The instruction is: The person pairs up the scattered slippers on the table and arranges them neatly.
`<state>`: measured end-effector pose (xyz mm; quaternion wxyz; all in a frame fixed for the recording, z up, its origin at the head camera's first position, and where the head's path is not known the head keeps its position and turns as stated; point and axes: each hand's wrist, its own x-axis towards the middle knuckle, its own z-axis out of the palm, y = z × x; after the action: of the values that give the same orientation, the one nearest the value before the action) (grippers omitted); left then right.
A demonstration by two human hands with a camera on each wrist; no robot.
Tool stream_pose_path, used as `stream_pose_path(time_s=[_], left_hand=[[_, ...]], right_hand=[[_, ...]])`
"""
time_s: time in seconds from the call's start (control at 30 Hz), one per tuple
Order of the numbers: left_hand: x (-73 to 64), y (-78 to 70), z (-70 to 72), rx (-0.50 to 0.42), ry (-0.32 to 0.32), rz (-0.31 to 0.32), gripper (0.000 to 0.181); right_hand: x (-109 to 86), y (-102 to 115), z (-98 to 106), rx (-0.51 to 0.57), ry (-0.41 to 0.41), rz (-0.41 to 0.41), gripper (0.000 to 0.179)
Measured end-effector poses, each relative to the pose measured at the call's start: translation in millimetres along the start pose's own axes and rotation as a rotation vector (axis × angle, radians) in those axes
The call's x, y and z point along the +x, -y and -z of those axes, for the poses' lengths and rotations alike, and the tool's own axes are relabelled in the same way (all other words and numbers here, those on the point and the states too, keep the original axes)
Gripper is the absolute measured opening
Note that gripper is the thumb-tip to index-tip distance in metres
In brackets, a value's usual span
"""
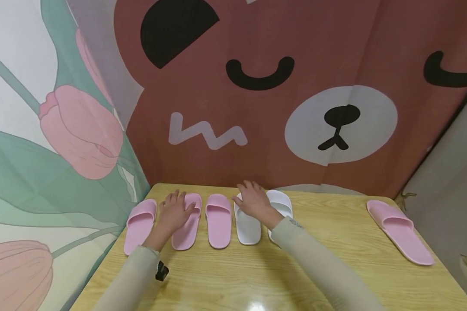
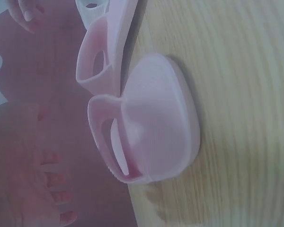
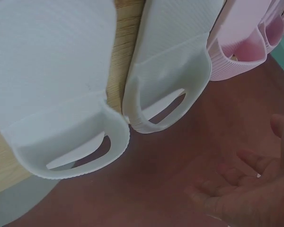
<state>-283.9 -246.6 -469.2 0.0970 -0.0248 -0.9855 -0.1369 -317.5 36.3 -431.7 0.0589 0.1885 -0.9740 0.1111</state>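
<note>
My left hand (image 1: 174, 213), fingers spread, hovers over the toe end of a pink slipper (image 1: 184, 235), second from the left in a row. In the left wrist view, a gap shows between that hand (image 2: 23, 175) and the nearest pink slipper (image 2: 161, 123). Farther right, my right hand (image 1: 253, 199) is above the strap of a white slipper (image 1: 249, 229) and hides most of it. A second white slipper (image 1: 281, 201) lies beside it, partly behind my wrist. The right wrist view shows the right hand (image 3: 251, 184) with loosely bent fingers, apart from both white slippers.
Another pink slipper (image 1: 138, 231) lies at the row's left end, and one (image 1: 219, 224) sits between my hands. A lone pink slipper (image 1: 402, 233) lies angled near the right edge of the wooden table (image 1: 225, 280). A bear-print curtain (image 1: 264, 112) hangs behind the table.
</note>
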Motion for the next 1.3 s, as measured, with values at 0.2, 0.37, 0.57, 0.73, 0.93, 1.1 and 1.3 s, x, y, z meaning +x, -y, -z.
stream_pose_path(time_s=[0.2,0.37,0.57,0.73,0.93,1.1,1.3], left_hand=[[-4.9,6.7,8.0,0.037,-0.004,0.010,0.070],[-10.3,12.2,12.3,0.035,0.007,0.038,0.070],[-16.2,22.1,15.3,0.035,-0.008,0.043,0.071],[-22.2,28.8,19.8,0.023,0.007,0.059,0.071],[-25.5,39.3,21.5,0.028,0.005,0.072,0.072],[-26.9,44.7,21.7,0.028,-0.002,0.071,0.074],[-31.8,50.3,25.3,0.025,0.003,0.079,0.074]], right_hand=[[-6.5,-9,4,-0.002,-0.015,0.005,0.057],[-11.8,-16,8,0.012,0.004,-0.004,0.058],[-17.7,-27,9,0.030,0.018,-0.021,0.060],[-23.9,-38,11,0.054,0.020,-0.036,0.061],[-31.5,-51,16,0.062,0.019,-0.047,0.061],[-36.5,-61,21,0.077,0.012,-0.058,0.061],[-44.3,-73,28,0.081,-0.016,-0.069,0.061]])
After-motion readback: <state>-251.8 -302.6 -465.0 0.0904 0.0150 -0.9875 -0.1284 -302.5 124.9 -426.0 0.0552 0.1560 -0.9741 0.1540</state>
